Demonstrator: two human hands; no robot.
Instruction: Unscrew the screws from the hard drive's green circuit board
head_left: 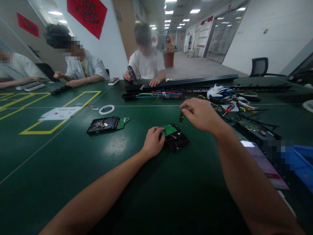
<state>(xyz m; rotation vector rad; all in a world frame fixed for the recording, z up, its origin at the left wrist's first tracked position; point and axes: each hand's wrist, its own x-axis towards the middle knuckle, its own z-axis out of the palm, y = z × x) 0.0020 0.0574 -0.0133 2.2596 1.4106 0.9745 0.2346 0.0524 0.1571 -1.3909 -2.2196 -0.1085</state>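
Observation:
A black hard drive (176,140) lies on the green table (73,169) with a green circuit board (169,129) on its near-left corner. My left hand (153,142) is curled against the drive's left edge, fingers touching the board. Just above and right of the drive, my right hand (200,114) is closed in a pinch round the top of a small dark screwdriver (181,117), whose tip points down toward the drive. A few tiny screws (186,123) lie beside it.
A second hard drive (105,124) with its green board lies to the left, near a white tape ring (107,109) and a paper sheet (61,113). Cables, gloves and tools (220,93) crowd the far right; a blue bin (303,163) stands right. Three people sit across the table.

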